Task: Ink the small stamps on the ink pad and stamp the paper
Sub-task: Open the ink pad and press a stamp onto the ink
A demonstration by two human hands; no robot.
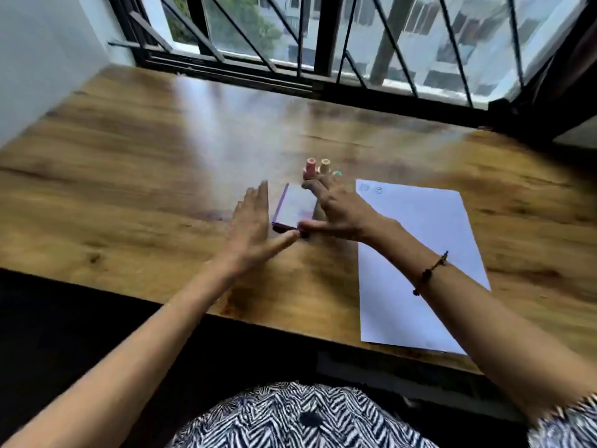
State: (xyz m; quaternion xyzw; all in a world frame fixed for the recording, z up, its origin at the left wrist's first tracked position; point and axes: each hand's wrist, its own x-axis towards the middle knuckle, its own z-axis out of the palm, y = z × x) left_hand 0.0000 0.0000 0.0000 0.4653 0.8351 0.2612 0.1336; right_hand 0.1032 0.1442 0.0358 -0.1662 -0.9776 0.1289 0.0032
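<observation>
Both our hands sit flat-open around the purple-edged rectangular ink pad (295,206) mid-worktop: left hand (255,221) beside it, right hand (336,210) thumbing its near corner, gripping nothing. Fingers risk toppling the little pink and tan stamps (318,165) behind, beside the white paper sheet (416,253).

Purple ink pad (295,208) left of stamped paper (416,253); stamps (318,166) upright behind.

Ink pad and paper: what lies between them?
In the head view, only the right hand crosses the gap between the ink pad and paper.
</observation>
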